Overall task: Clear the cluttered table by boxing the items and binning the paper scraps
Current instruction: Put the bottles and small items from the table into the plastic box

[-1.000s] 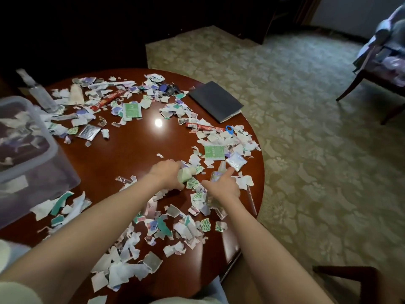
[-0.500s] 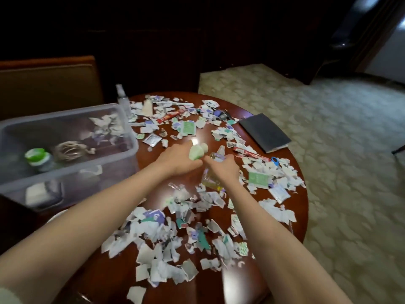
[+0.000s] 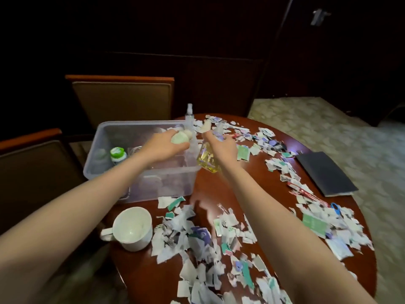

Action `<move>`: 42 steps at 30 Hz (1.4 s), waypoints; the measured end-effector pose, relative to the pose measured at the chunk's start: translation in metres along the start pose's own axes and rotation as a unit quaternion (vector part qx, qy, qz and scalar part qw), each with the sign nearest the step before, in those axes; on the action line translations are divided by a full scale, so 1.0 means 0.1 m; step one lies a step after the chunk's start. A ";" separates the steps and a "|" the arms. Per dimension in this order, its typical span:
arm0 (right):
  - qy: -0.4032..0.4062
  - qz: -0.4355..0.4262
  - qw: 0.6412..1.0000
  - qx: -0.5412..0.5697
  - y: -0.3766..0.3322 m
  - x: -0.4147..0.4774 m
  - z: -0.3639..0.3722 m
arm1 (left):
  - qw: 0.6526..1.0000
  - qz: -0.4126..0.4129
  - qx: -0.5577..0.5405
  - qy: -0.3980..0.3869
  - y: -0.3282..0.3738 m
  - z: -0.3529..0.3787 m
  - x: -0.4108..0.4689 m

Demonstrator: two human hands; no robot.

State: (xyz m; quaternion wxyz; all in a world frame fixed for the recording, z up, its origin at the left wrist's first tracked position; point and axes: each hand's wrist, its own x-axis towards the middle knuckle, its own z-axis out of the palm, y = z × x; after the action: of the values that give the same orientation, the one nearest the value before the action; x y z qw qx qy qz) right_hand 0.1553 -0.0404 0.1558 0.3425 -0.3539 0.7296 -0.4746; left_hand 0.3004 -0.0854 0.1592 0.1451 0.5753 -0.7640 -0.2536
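Note:
My left hand is closed around a small pale green object and hovers over the right side of the clear plastic box. My right hand grips a clear bottle of yellow liquid by its top, held just right of the box's rim. Inside the box lie a green-capped bottle and other small items. Torn paper scraps cover much of the round dark wooden table.
A white mug stands at the table's near left edge. A clear spray bottle is behind the box. A dark notebook and blue-handled scissors lie at the right. Two chairs stand behind and left.
Both hands lifted from the scrap pile and moved left to the box, carrying the green object and the yellow bottle. My view swung left, bringing the box and mug into sight.

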 end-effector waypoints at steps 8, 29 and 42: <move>-0.043 -0.062 0.996 -0.051 -0.32 0.26 0.39 | 0.994 -0.094 -0.062 -0.012 -0.56 -0.15 0.22; -0.217 -0.081 0.911 -0.341 0.09 0.97 1.44 | 0.970 -0.202 -0.018 -0.135 -1.39 0.16 0.66; -0.207 -0.103 0.925 -0.303 0.14 1.10 1.57 | 0.948 -0.221 0.106 -0.201 -1.36 0.21 0.77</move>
State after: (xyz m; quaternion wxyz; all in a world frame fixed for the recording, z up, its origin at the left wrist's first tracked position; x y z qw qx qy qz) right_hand 0.2275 -0.1995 0.0752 0.3117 -0.6039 0.7112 -0.1800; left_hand 0.3760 -0.1828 0.0606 -0.1336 0.6791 -0.6533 -0.3070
